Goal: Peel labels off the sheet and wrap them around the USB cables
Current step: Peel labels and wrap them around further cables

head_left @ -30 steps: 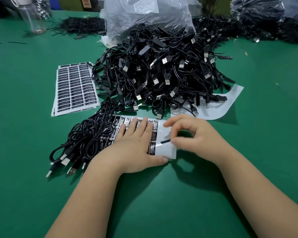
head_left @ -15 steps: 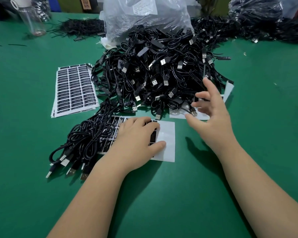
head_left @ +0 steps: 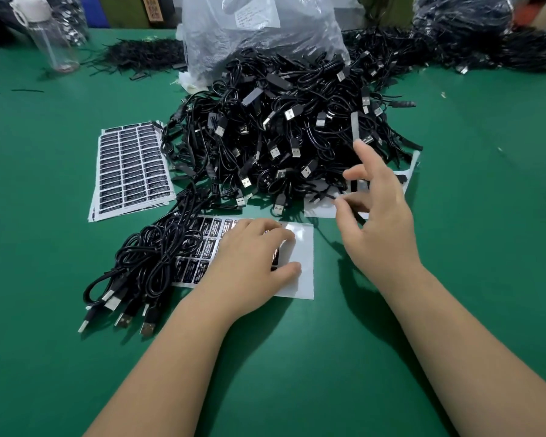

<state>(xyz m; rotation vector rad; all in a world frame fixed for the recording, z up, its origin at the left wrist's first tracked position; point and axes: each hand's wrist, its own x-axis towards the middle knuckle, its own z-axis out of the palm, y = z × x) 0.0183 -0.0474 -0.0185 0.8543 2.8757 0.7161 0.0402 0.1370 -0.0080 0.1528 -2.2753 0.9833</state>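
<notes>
Left hand [head_left: 249,260] hides much of the label sheet [head_left: 300,263].

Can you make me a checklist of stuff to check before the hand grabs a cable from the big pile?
1. Label stuck on the right hand: there is a strip at the index fingertip; ok.
2. Right hand free to grab: fingers spread, holding no cable; ok.
3. Left hand pressing the label sheet flat: ok.
4. Cables within reach: the pile of USB cables lies just past the right hand; ok.
5. One cable easy to pull out alone: the pile is tangled; cannot tell.
6. Labels left on the sheet: several black ones show beside the left hand; ok.
</notes>
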